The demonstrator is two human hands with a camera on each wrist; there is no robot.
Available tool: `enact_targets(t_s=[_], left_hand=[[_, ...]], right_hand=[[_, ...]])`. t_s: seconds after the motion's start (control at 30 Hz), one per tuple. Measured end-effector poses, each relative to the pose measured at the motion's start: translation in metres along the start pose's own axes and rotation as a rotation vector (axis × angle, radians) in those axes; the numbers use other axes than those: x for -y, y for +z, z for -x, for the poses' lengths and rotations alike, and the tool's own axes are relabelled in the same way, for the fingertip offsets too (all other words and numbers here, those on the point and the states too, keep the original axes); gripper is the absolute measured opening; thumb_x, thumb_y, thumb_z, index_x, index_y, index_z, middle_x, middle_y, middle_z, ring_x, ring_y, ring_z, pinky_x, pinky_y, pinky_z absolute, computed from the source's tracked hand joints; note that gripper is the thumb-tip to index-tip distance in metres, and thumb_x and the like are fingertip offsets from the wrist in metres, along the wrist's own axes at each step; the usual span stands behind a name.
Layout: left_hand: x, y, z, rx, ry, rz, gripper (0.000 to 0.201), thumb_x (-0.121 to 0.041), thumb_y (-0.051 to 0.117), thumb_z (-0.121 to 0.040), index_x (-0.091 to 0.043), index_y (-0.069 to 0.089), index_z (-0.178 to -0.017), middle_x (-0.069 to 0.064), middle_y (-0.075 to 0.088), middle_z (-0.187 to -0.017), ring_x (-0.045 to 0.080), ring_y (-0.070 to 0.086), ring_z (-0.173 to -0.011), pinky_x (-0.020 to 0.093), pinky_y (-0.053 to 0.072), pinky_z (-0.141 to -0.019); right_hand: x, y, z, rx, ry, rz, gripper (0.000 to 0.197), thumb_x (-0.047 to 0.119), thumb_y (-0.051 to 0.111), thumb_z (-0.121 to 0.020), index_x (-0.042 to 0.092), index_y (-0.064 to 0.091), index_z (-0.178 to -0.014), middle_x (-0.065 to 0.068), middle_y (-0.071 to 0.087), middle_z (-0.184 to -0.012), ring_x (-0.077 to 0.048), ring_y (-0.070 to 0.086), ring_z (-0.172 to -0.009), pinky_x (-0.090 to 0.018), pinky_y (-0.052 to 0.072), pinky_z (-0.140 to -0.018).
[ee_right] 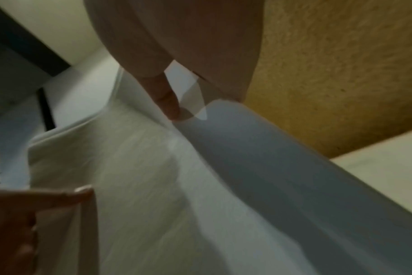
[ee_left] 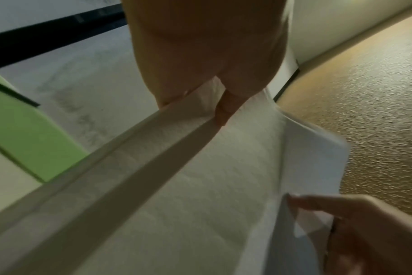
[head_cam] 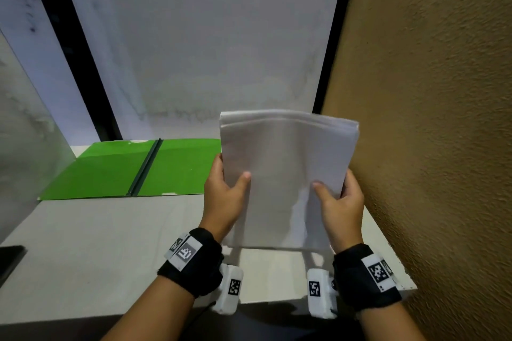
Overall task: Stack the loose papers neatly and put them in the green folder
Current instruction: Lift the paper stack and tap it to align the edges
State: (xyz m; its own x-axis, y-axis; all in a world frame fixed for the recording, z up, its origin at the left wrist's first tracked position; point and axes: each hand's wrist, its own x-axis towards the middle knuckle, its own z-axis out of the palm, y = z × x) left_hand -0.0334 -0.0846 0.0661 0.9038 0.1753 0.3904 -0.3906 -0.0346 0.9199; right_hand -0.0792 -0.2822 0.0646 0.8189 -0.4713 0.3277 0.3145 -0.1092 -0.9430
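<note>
A stack of white papers (head_cam: 285, 174) stands upright above the table, its bottom edge just above or on the surface. My left hand (head_cam: 230, 188) grips the stack's left edge, thumb on the front. My right hand (head_cam: 338, 194) grips the right edge the same way. The top edges of the sheets are slightly uneven. The green folder (head_cam: 116, 171) lies open flat on the table to the left, its dark spine running down the middle. In the left wrist view the papers (ee_left: 200, 186) fill the frame with the folder (ee_left: 24, 134) at the left; the right wrist view shows the papers (ee_right: 153, 186) close up.
A white table (head_cam: 97, 252) holds everything. A textured tan wall (head_cam: 443, 119) stands close on the right. A white panel (head_cam: 207, 36) with a black strip rises behind. A dark object (head_cam: 9, 257) sits at the table's left edge.
</note>
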Motion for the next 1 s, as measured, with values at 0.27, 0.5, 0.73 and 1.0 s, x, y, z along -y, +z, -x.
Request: enact_targets(t_s=[0.27,0.5,0.73,1.0], left_hand=[[0.002,0.010,0.005,-0.086,0.060,-0.065,0.042,-0.003,0.069,-0.089,-0.015,0.054,-0.126,-0.004,0.069,-0.115,0.008,0.067,-0.105,0.031,0.053,-0.098],[0.023,0.003,0.015,0.012,-0.142,-0.092,0.054,-0.002,0.067,-0.090,-0.008,0.047,-0.141,-0.015,0.061,-0.120,-0.017,0.056,-0.107,0.032,0.042,-0.110],[0.024,0.004,0.016,0.023,-0.156,-0.053,0.051,0.000,0.069,-0.085,-0.020,0.054,-0.129,-0.007,0.065,-0.124,0.003,0.062,-0.114,0.024,0.046,-0.103],[0.033,0.000,0.016,0.056,-0.199,-0.068,0.039,0.003,0.064,-0.088,-0.021,0.057,-0.118,-0.014,0.065,-0.113,-0.014,0.060,-0.102,0.016,0.045,-0.093]], right_hand=[[0.002,0.015,0.012,-0.136,-0.073,0.038,0.028,0.002,0.066,-0.091,0.023,0.065,-0.109,0.012,0.071,-0.100,0.007,0.066,-0.086,-0.017,0.052,-0.073],[-0.026,0.007,0.011,-0.083,0.159,0.035,0.044,-0.005,0.068,-0.083,0.029,0.063,-0.111,0.002,0.072,-0.107,-0.017,0.069,-0.100,-0.036,0.055,-0.090],[-0.025,0.004,0.010,-0.085,0.181,0.035,0.046,-0.005,0.067,-0.082,0.030,0.062,-0.112,0.002,0.072,-0.108,-0.012,0.068,-0.098,-0.029,0.054,-0.085],[-0.035,-0.001,0.010,-0.054,0.254,0.086,0.040,-0.003,0.068,-0.084,0.010,0.064,-0.122,-0.003,0.071,-0.111,-0.021,0.067,-0.101,-0.032,0.050,-0.088]])
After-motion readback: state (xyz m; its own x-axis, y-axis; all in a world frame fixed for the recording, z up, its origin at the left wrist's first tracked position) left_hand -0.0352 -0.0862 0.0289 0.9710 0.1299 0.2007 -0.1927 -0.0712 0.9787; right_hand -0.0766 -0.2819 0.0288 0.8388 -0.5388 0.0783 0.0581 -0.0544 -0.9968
